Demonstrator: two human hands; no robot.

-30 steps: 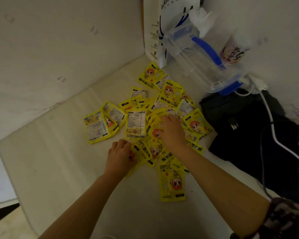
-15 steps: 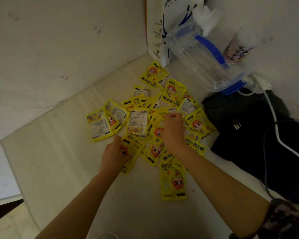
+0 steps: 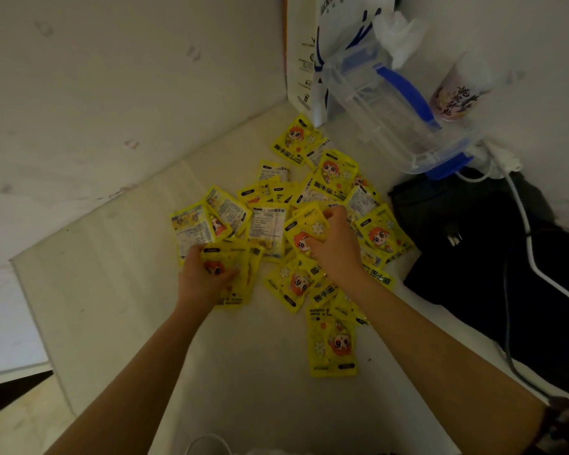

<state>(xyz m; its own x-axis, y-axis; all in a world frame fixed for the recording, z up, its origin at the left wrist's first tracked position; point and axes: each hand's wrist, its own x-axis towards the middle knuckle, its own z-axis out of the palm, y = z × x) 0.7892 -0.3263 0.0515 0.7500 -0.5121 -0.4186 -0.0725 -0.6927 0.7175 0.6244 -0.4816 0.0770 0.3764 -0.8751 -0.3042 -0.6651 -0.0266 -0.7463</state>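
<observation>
The pile of yellow hand-warmer packets (image 3: 335,182) lies spread on the pale tabletop (image 3: 112,307), near a clear lidded container (image 3: 391,126). The left hand (image 3: 204,279) grips the left-edge packet (image 3: 240,267), thumb on top. The right hand (image 3: 335,247) curls its fingers round the centre packet (image 3: 304,231). A black bag (image 3: 473,251) lies just right of the pile.

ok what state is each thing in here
left hand, grips a small packet stack
right hand, fingers curled round one packet in the pile
loose packets, scattered and overlapping on the table
clear box, tilted, not lying flat
paper bag, upright in the corner
white cable, draped over the black bag
</observation>
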